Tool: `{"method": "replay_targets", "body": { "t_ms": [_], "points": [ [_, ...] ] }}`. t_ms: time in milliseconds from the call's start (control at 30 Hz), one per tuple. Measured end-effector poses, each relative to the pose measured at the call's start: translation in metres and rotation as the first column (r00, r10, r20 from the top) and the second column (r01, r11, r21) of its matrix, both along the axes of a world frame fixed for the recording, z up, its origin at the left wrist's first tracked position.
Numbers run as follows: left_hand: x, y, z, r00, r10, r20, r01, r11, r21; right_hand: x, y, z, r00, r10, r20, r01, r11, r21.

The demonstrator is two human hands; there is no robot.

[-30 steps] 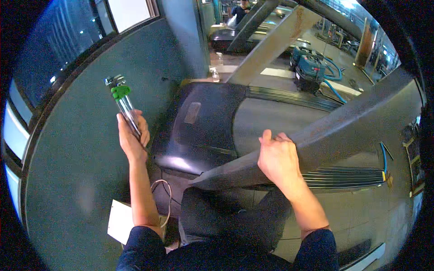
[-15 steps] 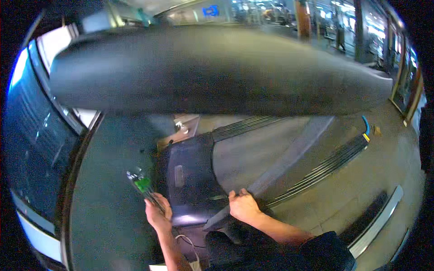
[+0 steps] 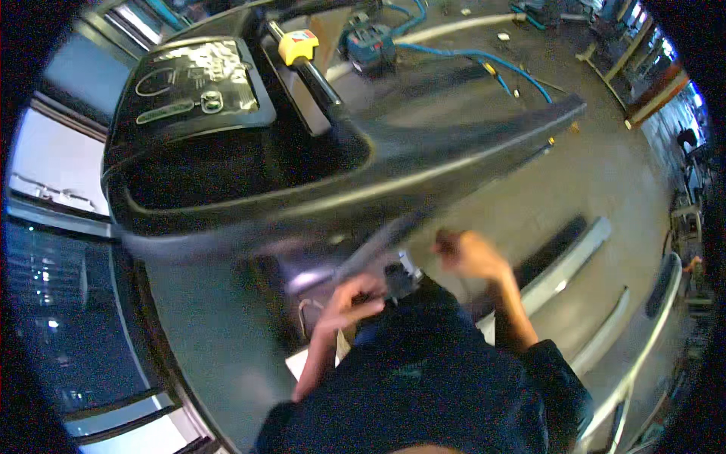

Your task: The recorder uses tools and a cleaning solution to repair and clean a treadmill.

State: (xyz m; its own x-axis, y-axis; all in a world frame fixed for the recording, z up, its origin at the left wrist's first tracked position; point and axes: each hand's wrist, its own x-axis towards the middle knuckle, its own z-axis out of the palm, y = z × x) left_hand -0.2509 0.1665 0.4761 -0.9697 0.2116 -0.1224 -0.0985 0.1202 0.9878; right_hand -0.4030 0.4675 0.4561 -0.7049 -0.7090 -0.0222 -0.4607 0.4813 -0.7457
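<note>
My left hand (image 3: 352, 303) is in front of my body at the lower middle, thumb and fingers apart, with some blur. Next to its fingertips is a small dark object with a pale edge (image 3: 403, 274); I cannot make out what it is or whether the hand touches it. My right hand (image 3: 475, 259) is raised to the right of that object. Its fingers look bent but are smeared by motion, so any contents are hidden. Beyond both hands stretches the black frame of a treadmill (image 3: 318, 200), its long side arm running off to the right.
On the treadmill's console (image 3: 261, 113) lie clear-wrapped pieces and a cord. A bar with a yellow block (image 3: 297, 47) leans beside it. Farther back are a dark teal case (image 3: 370, 47) and a blue hose (image 3: 491, 57). Long grey rails (image 3: 563, 265) lie on the floor at right.
My view has swung, bringing the console top into sight. The clear pack with a green part no longer shows in my left hand. My right hand has left the grey bar.
</note>
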Motion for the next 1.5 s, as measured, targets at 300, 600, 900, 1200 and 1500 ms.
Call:
{"method": "replay_targets", "body": {
  "t_ms": [300,600,900,1200,1500],
  "points": [
    [-0.074,0.072,0.129,0.969,-0.232,-0.082,0.246,0.923,0.295,0.014,0.092,0.264,0.65,-0.737,0.184,0.592,0.341,-0.73],
    [-0.076,0.106,0.142,0.956,-0.292,0.005,0.276,0.91,0.308,0.065,0.084,0.307,0.579,-0.812,0.078,0.321,0.14,-0.937],
    [-0.079,0.133,0.136,0.961,-0.26,0.098,0.208,0.907,0.365,0.052,0.094,0.271,0.558,-0.819,0.129,0.397,0.127,-0.909],
    [-0.137,0.207,0.125,0.942,-0.181,-0.281,0.188,0.982,-0.002,0.007,0.192,0.254,0.59,-0.799,0.116,0.273,0.062,-0.96],
    [-0.243,0.355,0.139,0.7,-0.37,-0.61,0.374,0.919,-0.129,-0.061,0.312,0.252,0.706,-0.707,-0.031,0.124,0.167,-0.978]
  ]
}}
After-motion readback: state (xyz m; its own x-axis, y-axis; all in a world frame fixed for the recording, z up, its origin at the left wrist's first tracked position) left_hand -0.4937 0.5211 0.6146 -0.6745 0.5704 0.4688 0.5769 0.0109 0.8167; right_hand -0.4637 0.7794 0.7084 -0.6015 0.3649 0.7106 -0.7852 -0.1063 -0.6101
